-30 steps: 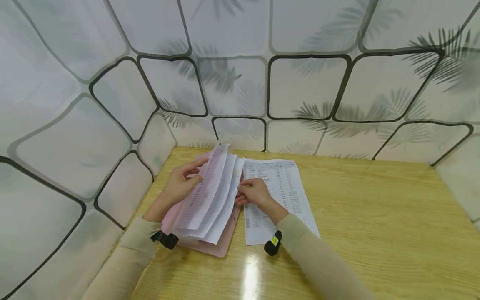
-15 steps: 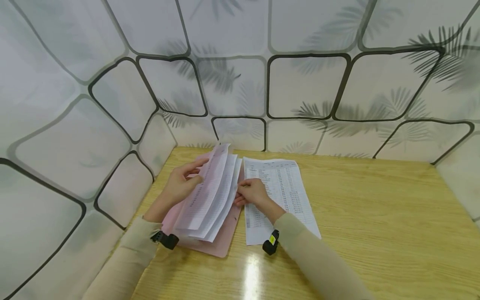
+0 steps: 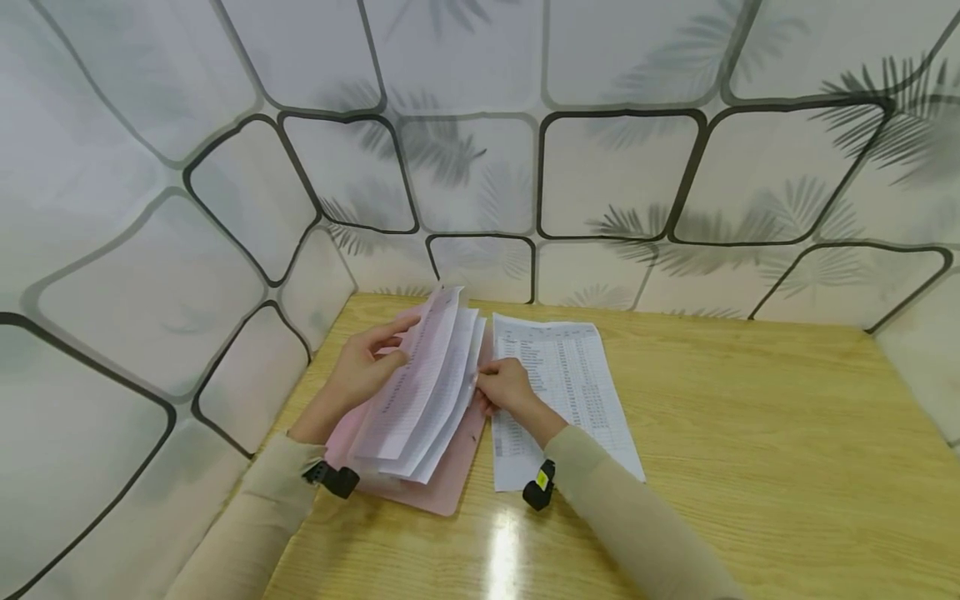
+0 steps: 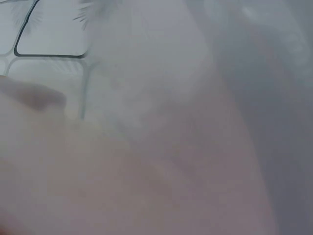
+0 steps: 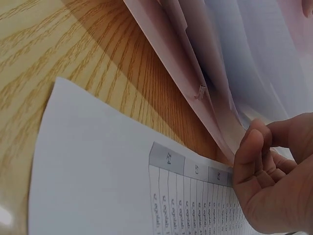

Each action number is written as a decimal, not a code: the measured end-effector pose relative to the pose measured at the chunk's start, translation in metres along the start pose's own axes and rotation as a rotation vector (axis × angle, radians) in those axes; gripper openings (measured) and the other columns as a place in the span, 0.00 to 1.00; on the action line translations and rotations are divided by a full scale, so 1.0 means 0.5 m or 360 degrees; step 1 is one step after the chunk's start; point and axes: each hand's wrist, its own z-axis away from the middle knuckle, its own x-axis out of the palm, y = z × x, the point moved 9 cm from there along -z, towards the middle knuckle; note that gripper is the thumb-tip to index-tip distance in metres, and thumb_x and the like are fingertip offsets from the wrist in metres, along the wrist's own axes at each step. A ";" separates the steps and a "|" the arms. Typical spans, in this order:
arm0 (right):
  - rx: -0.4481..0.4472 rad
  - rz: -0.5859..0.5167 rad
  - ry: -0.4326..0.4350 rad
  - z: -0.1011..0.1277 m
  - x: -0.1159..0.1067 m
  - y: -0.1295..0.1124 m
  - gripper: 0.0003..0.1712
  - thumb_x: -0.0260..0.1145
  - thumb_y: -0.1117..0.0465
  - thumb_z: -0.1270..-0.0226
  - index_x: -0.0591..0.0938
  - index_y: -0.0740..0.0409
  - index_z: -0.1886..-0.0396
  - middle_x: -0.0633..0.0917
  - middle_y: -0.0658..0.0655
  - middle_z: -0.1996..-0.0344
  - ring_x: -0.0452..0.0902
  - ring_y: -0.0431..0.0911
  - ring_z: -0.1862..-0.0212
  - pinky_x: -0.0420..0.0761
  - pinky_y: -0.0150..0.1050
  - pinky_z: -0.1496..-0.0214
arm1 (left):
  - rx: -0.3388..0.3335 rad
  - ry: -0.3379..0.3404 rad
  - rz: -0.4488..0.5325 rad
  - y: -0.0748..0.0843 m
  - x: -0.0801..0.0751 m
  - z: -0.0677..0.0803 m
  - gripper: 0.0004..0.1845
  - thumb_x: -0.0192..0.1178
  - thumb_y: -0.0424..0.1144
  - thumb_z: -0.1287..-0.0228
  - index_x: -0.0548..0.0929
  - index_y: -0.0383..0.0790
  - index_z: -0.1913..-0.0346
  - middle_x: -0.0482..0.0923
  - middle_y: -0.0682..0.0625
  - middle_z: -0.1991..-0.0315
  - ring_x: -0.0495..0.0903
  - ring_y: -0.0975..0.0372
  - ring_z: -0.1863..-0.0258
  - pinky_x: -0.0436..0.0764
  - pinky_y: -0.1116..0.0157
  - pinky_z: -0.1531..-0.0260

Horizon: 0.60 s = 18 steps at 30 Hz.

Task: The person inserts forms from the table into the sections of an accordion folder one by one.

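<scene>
A pink folder (image 3: 433, 497) lies on the table with several printed sheets (image 3: 420, 375) lifted at an angle above it. At their left side, my left hand (image 3: 362, 367) holds the sheets, thumb on the near face and fingers spread toward the top. My right hand (image 3: 510, 387) is at the sheets' right edge with thumb and fingers pinched together there. In the right wrist view its curled fingers (image 5: 252, 152) meet the edge of a leaf. Beneath this hand lies a loose printed table sheet (image 3: 577, 392). The left wrist view is mostly a blurred, pale close surface.
The wooden table (image 3: 750, 433) extends to the right and front. A patterned wall (image 3: 615, 175) closes off the back and the left side. Both wrists wear a black camera, the right one (image 3: 538, 485) above the loose sheet's lower edge.
The right-hand leaves have swung slightly left, baring more of the pink folder at its right edge. My right hand has shifted a little; the left hand keeps its place.
</scene>
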 end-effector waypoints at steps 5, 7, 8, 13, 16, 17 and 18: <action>-0.0014 0.0050 0.0029 0.000 -0.003 -0.003 0.15 0.64 0.64 0.30 0.88 0.73 0.54 0.79 0.50 0.86 0.74 0.36 0.88 0.77 0.30 0.83 | 0.0005 0.0004 -0.0008 0.001 0.000 0.000 0.30 0.58 0.24 0.35 0.79 0.37 0.29 0.78 0.36 0.30 0.80 0.35 0.36 0.83 0.64 0.47; -0.0020 0.0044 0.0029 0.001 -0.004 -0.003 0.14 0.64 0.64 0.30 0.88 0.72 0.55 0.79 0.50 0.86 0.74 0.37 0.88 0.77 0.30 0.83 | 0.0009 0.0006 -0.0001 0.002 0.000 0.000 0.30 0.58 0.24 0.35 0.79 0.37 0.29 0.77 0.36 0.30 0.80 0.35 0.36 0.83 0.65 0.47; -0.0021 0.0036 0.0029 0.001 -0.005 -0.002 0.14 0.64 0.64 0.30 0.88 0.72 0.56 0.79 0.50 0.86 0.74 0.37 0.88 0.77 0.30 0.83 | 0.0012 0.0008 0.0004 0.002 -0.001 0.000 0.30 0.58 0.24 0.35 0.79 0.36 0.29 0.77 0.36 0.30 0.80 0.35 0.36 0.83 0.64 0.47; -0.0022 -0.0028 0.0009 0.007 -0.018 -0.002 0.14 0.63 0.63 0.30 0.88 0.71 0.56 0.79 0.50 0.86 0.75 0.37 0.86 0.78 0.30 0.82 | 0.0013 0.0020 -0.0011 0.004 -0.004 0.001 0.30 0.58 0.22 0.35 0.79 0.37 0.29 0.78 0.37 0.30 0.81 0.39 0.36 0.83 0.51 0.42; -0.0027 -0.0037 0.0031 0.005 -0.038 -0.001 0.15 0.63 0.63 0.29 0.88 0.70 0.54 0.80 0.50 0.84 0.76 0.37 0.84 0.79 0.30 0.80 | 0.0018 0.0025 -0.0030 0.003 -0.005 0.001 0.30 0.58 0.22 0.35 0.80 0.38 0.29 0.78 0.38 0.30 0.81 0.39 0.36 0.82 0.46 0.40; -0.0028 -0.0032 0.0042 0.003 -0.046 0.000 0.15 0.63 0.62 0.28 0.88 0.70 0.53 0.80 0.50 0.83 0.76 0.37 0.84 0.79 0.30 0.80 | 0.0028 0.0024 -0.0029 0.004 -0.005 0.000 0.30 0.58 0.22 0.35 0.80 0.37 0.29 0.78 0.38 0.30 0.81 0.39 0.36 0.82 0.46 0.40; -0.0028 -0.0018 0.0051 0.002 -0.055 0.001 0.15 0.64 0.62 0.27 0.88 0.69 0.52 0.81 0.50 0.83 0.76 0.37 0.84 0.79 0.30 0.80 | 0.0034 0.0025 -0.0031 0.003 -0.005 0.000 0.30 0.58 0.22 0.35 0.80 0.37 0.29 0.78 0.37 0.30 0.81 0.38 0.37 0.82 0.46 0.41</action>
